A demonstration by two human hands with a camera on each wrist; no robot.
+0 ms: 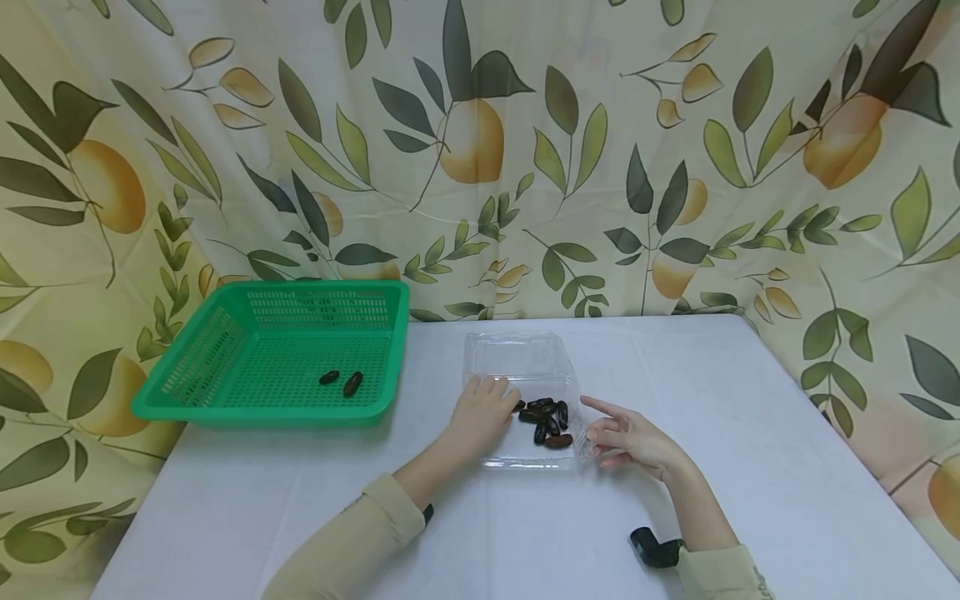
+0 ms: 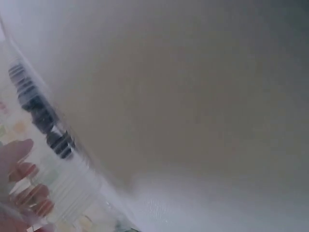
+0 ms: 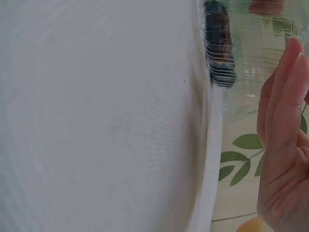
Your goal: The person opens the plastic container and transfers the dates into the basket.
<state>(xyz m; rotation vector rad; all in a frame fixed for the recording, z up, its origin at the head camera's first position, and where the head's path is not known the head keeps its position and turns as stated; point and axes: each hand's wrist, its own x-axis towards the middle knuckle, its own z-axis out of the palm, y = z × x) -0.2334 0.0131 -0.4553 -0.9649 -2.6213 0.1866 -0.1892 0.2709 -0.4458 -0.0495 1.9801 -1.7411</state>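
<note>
A clear plastic clamshell container [image 1: 517, 461] lies on the table with its lid [image 1: 513, 354] opened toward the back. Several dark brown dates [image 1: 551, 417] lie in its base. My left hand [image 1: 483, 412] is at the container's left side, its fingers bent over the edge. One date [image 1: 520, 407] shows partly beside its fingertips; whether it is held is hidden. Fingers [image 2: 36, 195] appear through the ribbed plastic in the left wrist view. My right hand [image 1: 630, 437] is by the right wall, index finger extended, other fingers loosely bent against or close to the plastic.
A green slatted basket [image 1: 270, 410] stands at the table's back left, with two dates [image 1: 341, 382] inside. White cloth covers the table [image 1: 555, 533]. A patterned curtain [image 1: 487, 233] hangs directly behind it.
</note>
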